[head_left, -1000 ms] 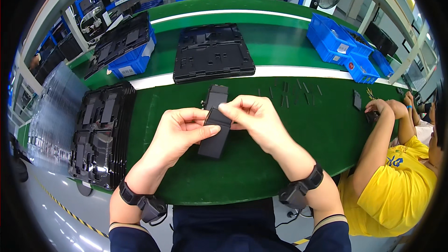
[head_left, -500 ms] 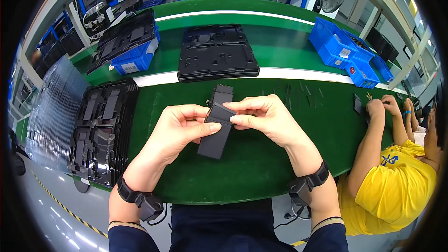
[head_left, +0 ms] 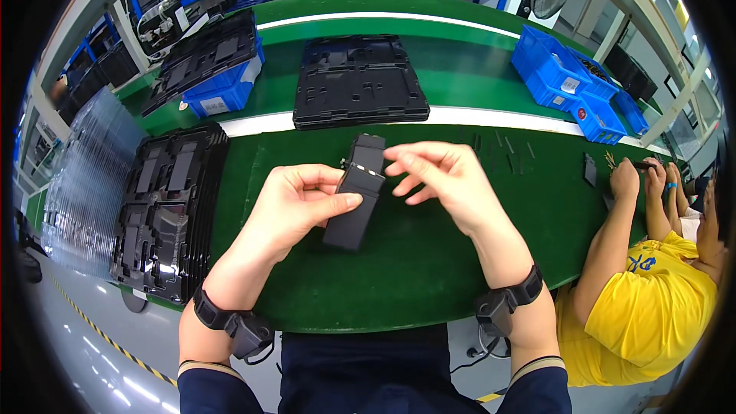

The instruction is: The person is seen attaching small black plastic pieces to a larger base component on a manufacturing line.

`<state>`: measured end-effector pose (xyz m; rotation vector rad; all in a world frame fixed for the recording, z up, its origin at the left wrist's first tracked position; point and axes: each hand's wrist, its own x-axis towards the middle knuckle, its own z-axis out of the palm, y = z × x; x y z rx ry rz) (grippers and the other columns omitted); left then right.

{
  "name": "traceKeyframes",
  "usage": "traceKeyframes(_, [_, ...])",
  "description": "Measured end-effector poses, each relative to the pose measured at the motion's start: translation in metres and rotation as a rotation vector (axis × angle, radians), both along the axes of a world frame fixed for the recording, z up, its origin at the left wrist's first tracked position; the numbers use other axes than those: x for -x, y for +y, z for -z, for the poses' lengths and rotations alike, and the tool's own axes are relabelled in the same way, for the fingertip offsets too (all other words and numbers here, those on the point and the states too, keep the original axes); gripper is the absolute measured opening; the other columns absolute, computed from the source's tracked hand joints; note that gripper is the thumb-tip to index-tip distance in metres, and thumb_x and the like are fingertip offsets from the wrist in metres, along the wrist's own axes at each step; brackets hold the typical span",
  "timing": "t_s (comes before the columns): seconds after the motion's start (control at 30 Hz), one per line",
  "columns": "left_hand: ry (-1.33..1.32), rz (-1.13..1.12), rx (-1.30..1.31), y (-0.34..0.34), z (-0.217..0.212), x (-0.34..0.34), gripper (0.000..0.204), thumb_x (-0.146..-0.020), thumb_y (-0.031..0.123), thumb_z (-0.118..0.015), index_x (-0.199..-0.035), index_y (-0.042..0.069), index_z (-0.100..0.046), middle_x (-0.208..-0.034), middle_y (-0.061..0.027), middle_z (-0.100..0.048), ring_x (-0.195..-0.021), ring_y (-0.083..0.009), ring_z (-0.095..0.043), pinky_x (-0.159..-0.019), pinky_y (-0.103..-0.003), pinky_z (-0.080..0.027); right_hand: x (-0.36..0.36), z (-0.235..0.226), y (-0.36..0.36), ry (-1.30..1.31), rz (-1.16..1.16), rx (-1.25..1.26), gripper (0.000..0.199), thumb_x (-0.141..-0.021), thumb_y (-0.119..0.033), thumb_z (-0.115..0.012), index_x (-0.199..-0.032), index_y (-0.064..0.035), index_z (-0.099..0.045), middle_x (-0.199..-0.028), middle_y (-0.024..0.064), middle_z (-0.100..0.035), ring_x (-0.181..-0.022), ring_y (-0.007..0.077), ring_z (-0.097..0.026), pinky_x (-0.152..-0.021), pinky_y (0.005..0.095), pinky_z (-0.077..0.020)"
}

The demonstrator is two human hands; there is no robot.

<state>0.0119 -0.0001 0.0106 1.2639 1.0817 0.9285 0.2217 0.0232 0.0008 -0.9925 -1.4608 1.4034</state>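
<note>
A long black box-shaped part point(head_left: 351, 222) tilts above the green table, its far end leaning slightly right. Toward that far end, a narrower black block and small shiny metal pieces show at a joint across the part. My left hand point(head_left: 297, 201) grips it from the left side, thumb on the top face and fingers underneath, partly hidden. Just right of the far end, my right hand point(head_left: 443, 178) is apart from the part, fingers loosely spread and holding nothing I can see.
Thin dark strips point(head_left: 512, 155) lie beyond my right hand. Black moulded trays point(head_left: 360, 84) stand ahead; more trays point(head_left: 165, 207) and clear trays point(head_left: 92, 184) are stacked left. Blue bins point(head_left: 552, 73) are at far right. A co-worker in yellow point(head_left: 644, 314) handles small parts at right.
My right hand has let go of the black part and moved slightly right, its fingers spreading. Metal pieces at the joint show more plainly. The left hand keeps its hold.
</note>
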Motion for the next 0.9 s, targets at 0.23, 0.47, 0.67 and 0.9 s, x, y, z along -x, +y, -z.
traceKeyframes(0.23, [-0.018,-0.170,-0.172,0.011,0.006,0.014,0.024,-0.072,0.008,-0.071,-0.093,0.000,-0.063,-0.075,-0.0023,-0.063,-0.059,-0.0024,-0.053,-0.049,-0.016,-0.039,-0.018,-0.006,0.008,-0.676,0.078,-0.362,0.011,-0.075,-0.010,-0.066,-0.079,0.0005,-0.065,-0.063,0.0028,-0.061,-0.057,0.0070,-0.055,-0.053,0.0215,-0.0442])
traceKeyframes(0.47, [-0.078,-0.306,0.022,0.016,0.000,0.019,0.025,-0.073,0.019,-0.072,-0.094,0.008,-0.062,-0.077,0.0032,-0.062,-0.063,-0.0030,-0.055,-0.051,-0.017,-0.041,0.018,-0.009,-0.038,-1.048,-0.310,-0.421,0.025,-0.058,-0.018,-0.072,-0.071,0.0004,-0.062,-0.066,0.0123,-0.061,-0.061,0.0277,-0.061,-0.057,0.0323,-0.0481])
traceKeyframes(0.67, [-0.186,-0.162,0.040,0.017,0.003,0.016,0.026,-0.075,0.016,-0.071,-0.098,0.008,-0.061,-0.083,0.0006,-0.064,-0.070,-0.0046,-0.059,-0.054,-0.017,-0.044,0.029,0.010,-0.046,-1.233,-0.142,-0.652,0.007,-0.059,-0.001,-0.059,-0.065,0.0002,-0.057,-0.068,0.0134,-0.058,-0.064,0.0304,-0.059,-0.059,0.0366,-0.0489])
traceKeyframes(0.9, [-0.124,-0.093,-0.080,0.010,0.001,0.008,0.030,-0.074,0.010,-0.070,-0.102,0.002,-0.061,-0.087,-0.0044,-0.065,-0.072,-0.0066,-0.060,-0.056,-0.018,-0.046,-0.004,-0.023,-0.024,-0.303,-0.045,-0.253,0.006,-0.067,0.002,-0.061,-0.073,0.0024,-0.063,-0.066,0.0053,-0.064,-0.063,0.0082,-0.061,-0.058,0.0217,-0.0486])
